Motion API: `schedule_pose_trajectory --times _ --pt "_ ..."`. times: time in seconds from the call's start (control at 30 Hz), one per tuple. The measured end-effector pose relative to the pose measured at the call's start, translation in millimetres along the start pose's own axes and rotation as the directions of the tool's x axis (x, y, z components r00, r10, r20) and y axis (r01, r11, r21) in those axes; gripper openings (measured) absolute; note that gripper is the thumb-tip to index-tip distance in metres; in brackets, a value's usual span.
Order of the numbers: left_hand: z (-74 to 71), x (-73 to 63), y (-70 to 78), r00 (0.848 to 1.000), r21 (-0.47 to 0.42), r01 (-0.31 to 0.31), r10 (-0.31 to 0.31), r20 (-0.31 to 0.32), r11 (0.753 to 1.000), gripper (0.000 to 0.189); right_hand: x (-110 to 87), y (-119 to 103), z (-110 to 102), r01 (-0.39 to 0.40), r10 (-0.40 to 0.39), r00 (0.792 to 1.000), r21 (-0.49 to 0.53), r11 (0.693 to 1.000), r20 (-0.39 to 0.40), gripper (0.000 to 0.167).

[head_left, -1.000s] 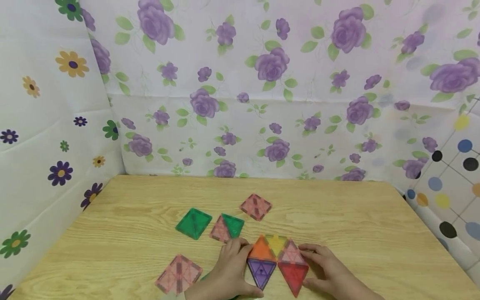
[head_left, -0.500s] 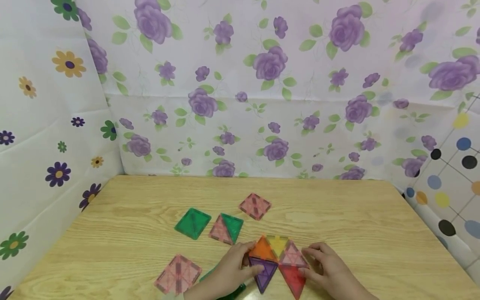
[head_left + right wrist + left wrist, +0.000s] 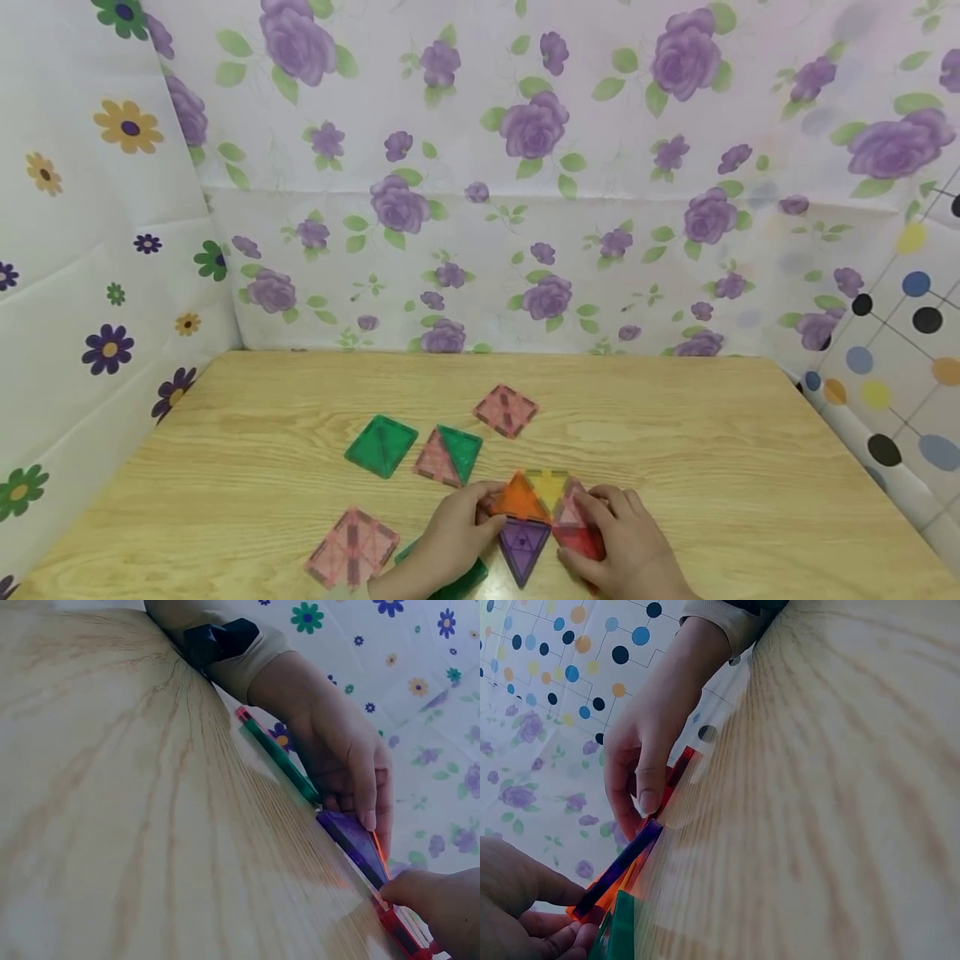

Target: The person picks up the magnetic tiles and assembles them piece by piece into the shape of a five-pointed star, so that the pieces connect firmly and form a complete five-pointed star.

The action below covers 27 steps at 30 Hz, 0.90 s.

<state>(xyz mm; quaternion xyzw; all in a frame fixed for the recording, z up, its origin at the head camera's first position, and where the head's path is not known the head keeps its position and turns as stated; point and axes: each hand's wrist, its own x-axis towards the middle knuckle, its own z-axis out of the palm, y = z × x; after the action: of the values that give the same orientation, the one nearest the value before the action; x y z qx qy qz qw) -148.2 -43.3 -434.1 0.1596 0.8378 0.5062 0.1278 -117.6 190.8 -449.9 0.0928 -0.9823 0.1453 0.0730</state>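
Triangular magnetic tiles lie edge to edge in a ring: orange (image 3: 519, 500), purple (image 3: 523, 550), yellow (image 3: 549, 485), pink (image 3: 567, 510) and red (image 3: 582, 542). My left hand (image 3: 459, 529) pinches the orange tile at its left edge, its thumb beside the purple one. In the left wrist view the purple tile (image 3: 619, 870) is tilted up off the table. My right hand (image 3: 626, 537) grips the pink and red tiles from the right, index finger over the pink and thumb on the red, covering much of both. Green tiles (image 3: 468, 579) lie partly under my left forearm.
Flat on the wooden table (image 3: 712, 433) lie a green tile diamond (image 3: 381, 447), a pink-and-green one (image 3: 450, 456), a pink diamond (image 3: 506, 410) and a larger pink tile (image 3: 352, 547). Flowered cloth (image 3: 480, 250) hangs behind the table.
My right hand has moved left, over the pink and red tiles. My left thumb has shifted off the purple tile to the orange tile's edge. The view has turned slightly right.
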Motion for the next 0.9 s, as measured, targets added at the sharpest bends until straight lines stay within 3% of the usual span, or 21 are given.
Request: schedule_pose_trajectory --times 0.1,0.2,0.33,0.43,0.57,0.63,0.77,0.9 --pt "-0.4 -0.3 -0.4 1.000 0.000 -0.002 0.002 -0.002 1.000 0.039 1.4 -2 -1 -0.046 0.046 0.998 0.009 0.999 0.033 0.070" --pt "-0.6 0.0 -1.2 1.000 0.003 -0.003 0.003 -0.002 1.000 0.039 2.4 1 -1 -0.042 0.040 0.998 0.037 0.998 0.037 0.070" --pt "-3.2 0.7 -1.3 1.000 -0.006 -0.006 0.006 0.011 1.000 0.044 5.5 18 -6 0.093 -0.096 0.995 0.109 0.990 0.017 0.053" --pt "-5.9 1.0 -0.5 0.999 -0.053 0.019 -0.017 0.041 0.998 0.049 8.5 37 -15 0.188 -0.199 0.978 0.158 0.969 0.058 0.045" --pt "-7.4 2.7 0.0 0.996 -0.132 0.063 -0.054 0.074 0.989 0.051 9.9 55 -25 0.182 -0.221 0.958 0.207 0.961 0.185 0.055" --pt "-7.6 4.2 -0.1 0.995 -0.145 0.072 -0.061 0.078 0.987 0.049 9.6 58 -26 0.186 -0.230 0.950 0.212 0.959 0.209 0.058" --pt "-8.3 7.0 -1.2 0.995 -0.147 0.086 -0.077 0.066 0.985 0.042 9.2 59 -22 0.226 -0.275 0.942 0.243 0.943 0.191 0.059" --pt "-9.5 8.5 -2.6 0.993 -0.170 0.108 -0.099 0.064 0.979 0.036 8.4 58 -16 0.223 -0.300 0.938 0.360 0.906 0.173 0.059"
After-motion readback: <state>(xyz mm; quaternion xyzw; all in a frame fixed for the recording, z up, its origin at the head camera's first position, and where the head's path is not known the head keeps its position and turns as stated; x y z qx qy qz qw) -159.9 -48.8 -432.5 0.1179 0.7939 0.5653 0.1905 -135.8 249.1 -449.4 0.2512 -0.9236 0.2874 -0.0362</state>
